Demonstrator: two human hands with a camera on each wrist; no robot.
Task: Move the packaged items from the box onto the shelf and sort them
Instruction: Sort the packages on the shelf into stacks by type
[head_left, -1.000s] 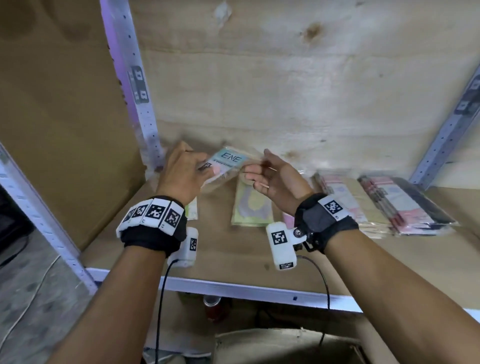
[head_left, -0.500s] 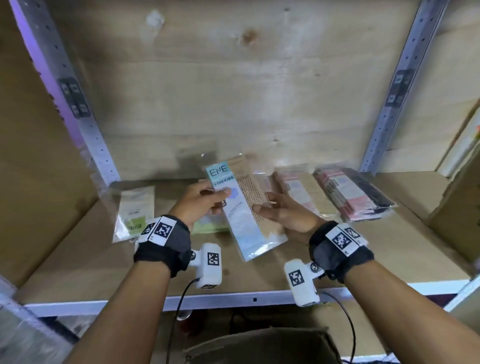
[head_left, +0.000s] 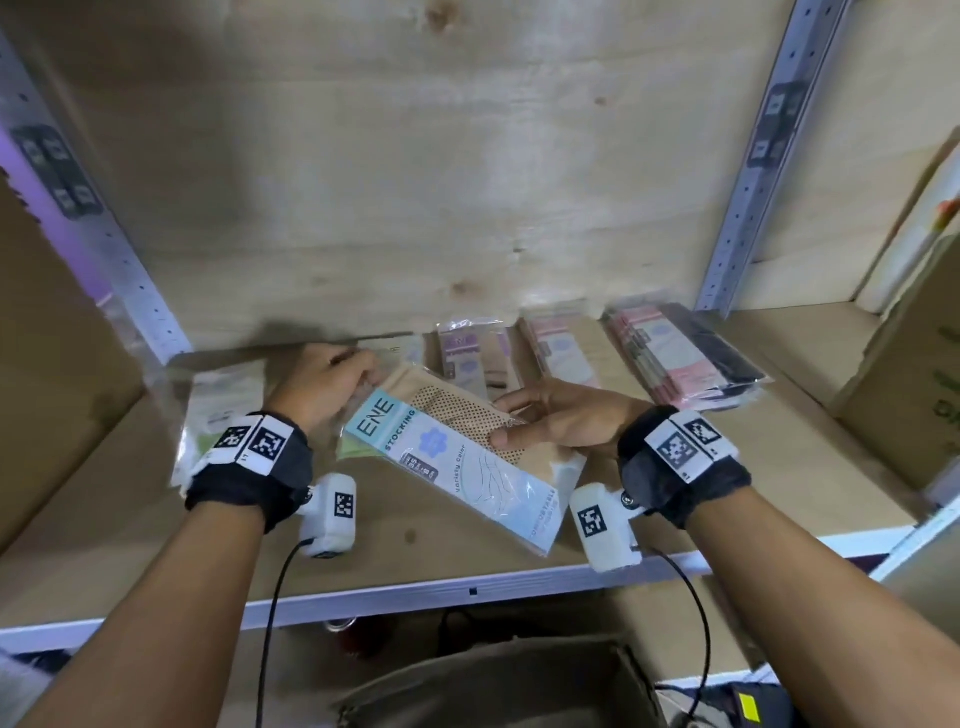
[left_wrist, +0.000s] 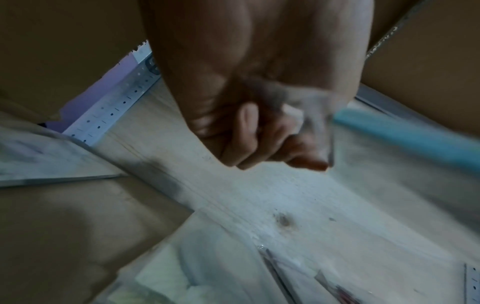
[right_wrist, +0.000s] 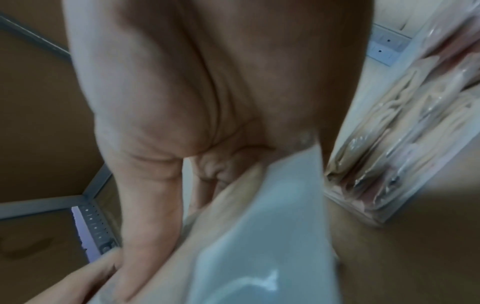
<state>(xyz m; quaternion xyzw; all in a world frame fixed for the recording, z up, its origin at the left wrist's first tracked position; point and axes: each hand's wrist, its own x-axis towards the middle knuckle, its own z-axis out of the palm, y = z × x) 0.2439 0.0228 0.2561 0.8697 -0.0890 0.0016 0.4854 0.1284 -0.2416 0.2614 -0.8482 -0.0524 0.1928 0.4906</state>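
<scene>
A stocking packet (head_left: 457, 457) with a light-blue "ENE" label and beige mesh hose hangs slanted just above the wooden shelf (head_left: 727, 467). My right hand (head_left: 511, 421) grips its right edge, thumb on top and fingers around it; the packet (right_wrist: 259, 226) fills the right wrist view. My left hand (head_left: 358, 369) is at the packet's far top corner, fingers curled. In the left wrist view the left hand (left_wrist: 285, 144) pinches a clear plastic flap that runs toward the packet's blue strip (left_wrist: 405, 139).
Sorted packets lie along the back: green-labelled ones (head_left: 223, 405) left, a purple one (head_left: 467, 353), pink piles (head_left: 561, 348), a pink-and-black stack (head_left: 680, 358). A cardboard carton (head_left: 914, 389) stands at the right. Below the shelf's metal front edge (head_left: 467, 592) is the open box (head_left: 493, 686).
The packet has tipped from nearly upright to slanted, its long end toward the front right. My left hand slid from its left side to its far top corner.
</scene>
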